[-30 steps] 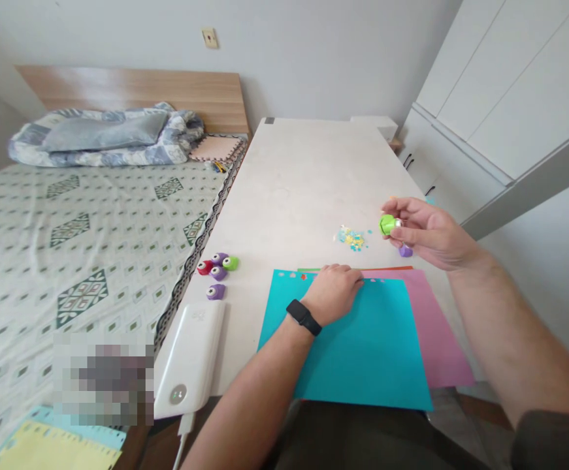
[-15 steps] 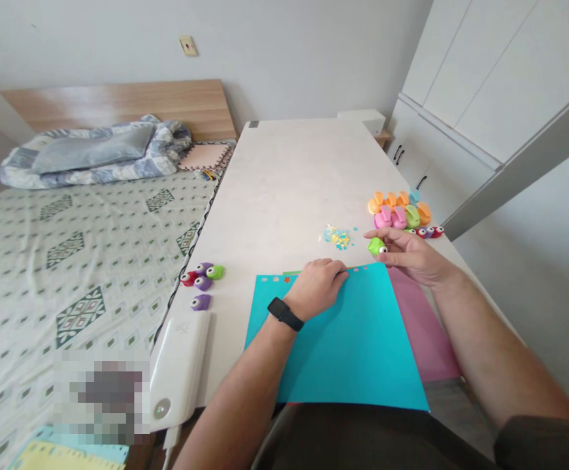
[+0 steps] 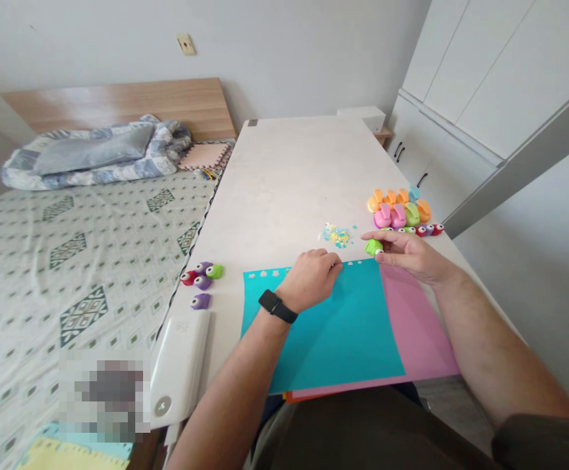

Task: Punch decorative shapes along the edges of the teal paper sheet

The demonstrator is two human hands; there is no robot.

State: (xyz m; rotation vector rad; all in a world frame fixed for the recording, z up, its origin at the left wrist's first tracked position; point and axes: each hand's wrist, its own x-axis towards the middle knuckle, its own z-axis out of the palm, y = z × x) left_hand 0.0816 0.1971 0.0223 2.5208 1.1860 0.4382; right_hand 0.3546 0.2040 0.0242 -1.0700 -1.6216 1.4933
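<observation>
A blue paper sheet (image 3: 333, 333) lies in front of me, with a row of small punched shapes along its top edge. My left hand (image 3: 312, 279), a black watch on its wrist, is closed on that top edge with curled fingers. Just right of the sheet's upper corner, my right hand (image 3: 406, 256) holds a small green craft punch (image 3: 373, 247) between thumb and fingers. Pink paper (image 3: 419, 326) shows beneath the blue sheet on the right. Small blue and yellow paper cutouts (image 3: 337, 235) are piled beyond the sheet.
Orange, pink and green lever punches (image 3: 398, 214) stand at the right table edge, with a row of small punches (image 3: 430, 230) before them. Several more punches (image 3: 203, 275) sit at left, beyond a white device (image 3: 181, 365). A bed (image 3: 117, 228) adjoins the white table (image 3: 294, 176).
My left hand has shifted the blue sheet left and slightly away from me, uncovering more pink paper. The green punch has moved slightly left in my right hand.
</observation>
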